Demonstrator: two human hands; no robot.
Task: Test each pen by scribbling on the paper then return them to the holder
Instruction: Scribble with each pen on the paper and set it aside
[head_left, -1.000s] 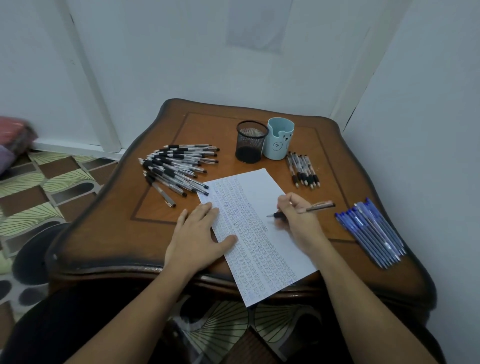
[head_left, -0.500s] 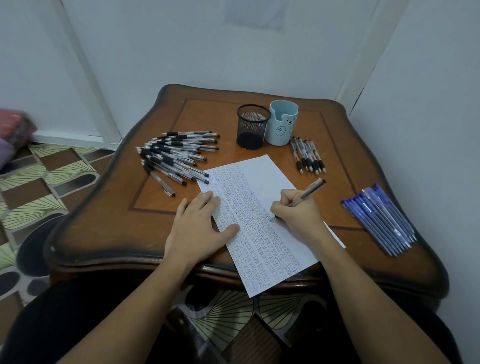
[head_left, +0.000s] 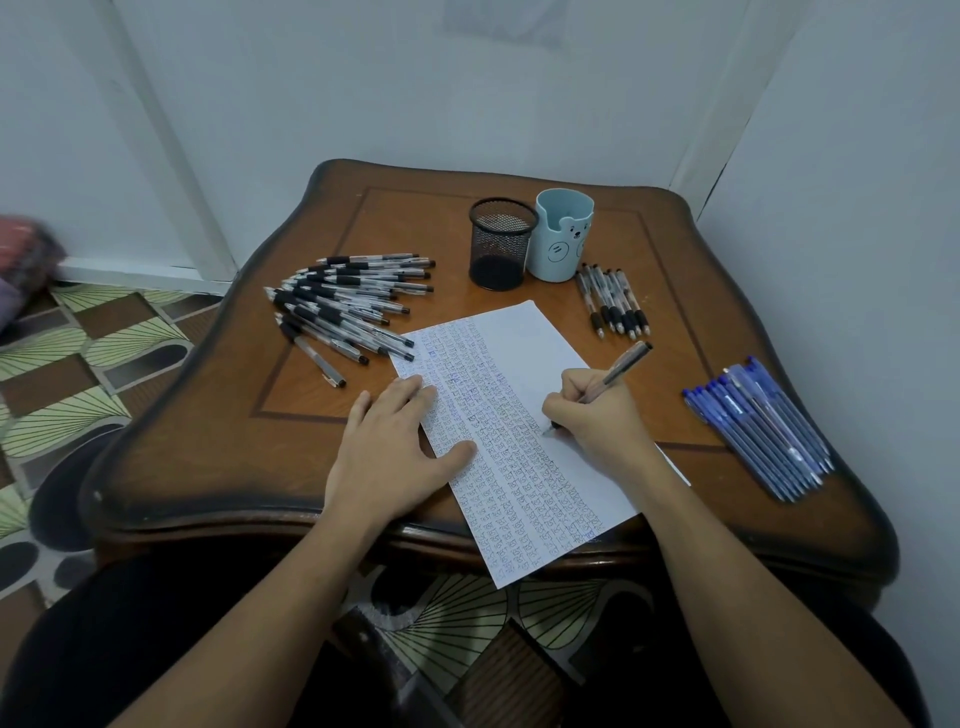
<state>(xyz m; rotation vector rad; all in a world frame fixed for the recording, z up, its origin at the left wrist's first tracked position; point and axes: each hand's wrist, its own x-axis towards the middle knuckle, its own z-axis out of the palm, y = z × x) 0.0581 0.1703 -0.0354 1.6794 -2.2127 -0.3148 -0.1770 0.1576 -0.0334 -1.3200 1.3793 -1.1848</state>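
A white paper (head_left: 511, 338), covered in rows of scribbles, lies slanted on the wooden table (head_left: 228, 426) and overhangs its near edge. My left hand (head_left: 395, 447) rests flat on the paper's left edge. My right hand (head_left: 597, 415) grips a pen (head_left: 621, 366) in a writing hold, its tip touching the paper. A black mesh holder (head_left: 501, 244) and a light blue bear-face holder (head_left: 561, 236) stand at the back. A fan of black-grip pens (head_left: 348, 306) lies at the left. Several more (head_left: 613, 301) lie by the blue holder.
A row of blue pens (head_left: 758, 426) lies near the table's right edge. White walls close in behind and on the right. Patterned floor (head_left: 78, 343) shows to the left and under the table.
My right hand turned the pen from lying level above the paper to a writing hold and brought its tip down onto the paper. The left hand stayed put.
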